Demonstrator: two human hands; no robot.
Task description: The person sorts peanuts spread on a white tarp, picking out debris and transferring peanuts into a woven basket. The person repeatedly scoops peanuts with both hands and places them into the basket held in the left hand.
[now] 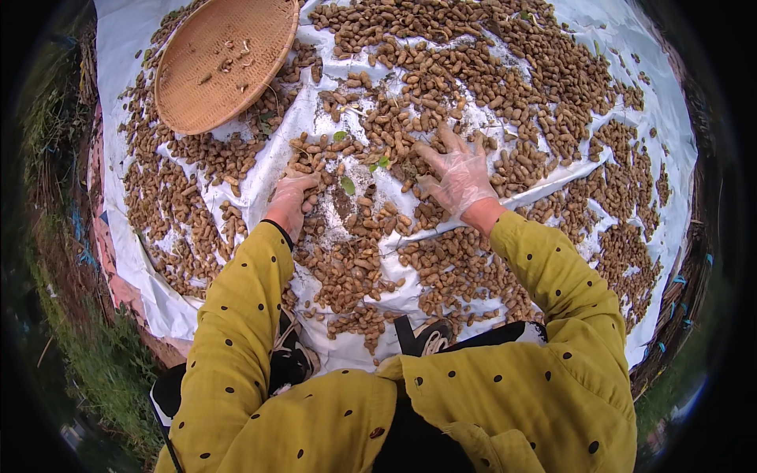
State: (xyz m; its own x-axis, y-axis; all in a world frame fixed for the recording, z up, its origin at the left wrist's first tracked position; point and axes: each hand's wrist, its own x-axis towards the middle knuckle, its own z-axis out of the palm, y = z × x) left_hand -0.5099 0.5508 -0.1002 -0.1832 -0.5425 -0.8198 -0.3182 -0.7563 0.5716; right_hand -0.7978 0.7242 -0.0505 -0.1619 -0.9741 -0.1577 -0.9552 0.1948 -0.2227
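Observation:
Unshelled peanuts lie in heaps and scattered over a creased white sheet. My left hand, in a thin clear plastic glove, rests at the left side of the middle heap, its fingers curled by a few peanuts; whether it grips any I cannot tell. My right hand, gloved the same way, is spread over the peanuts right of the middle, palm down, fingers apart. Between the hands lie green leaves, dark soil crumbs and thin stems among the peanuts.
A round woven bamboo tray stands on the peanuts at the upper left, with a few bits of debris in it. My shoes are at the sheet's near edge. Grass and weeds grow at the left; dry stalks border the right side.

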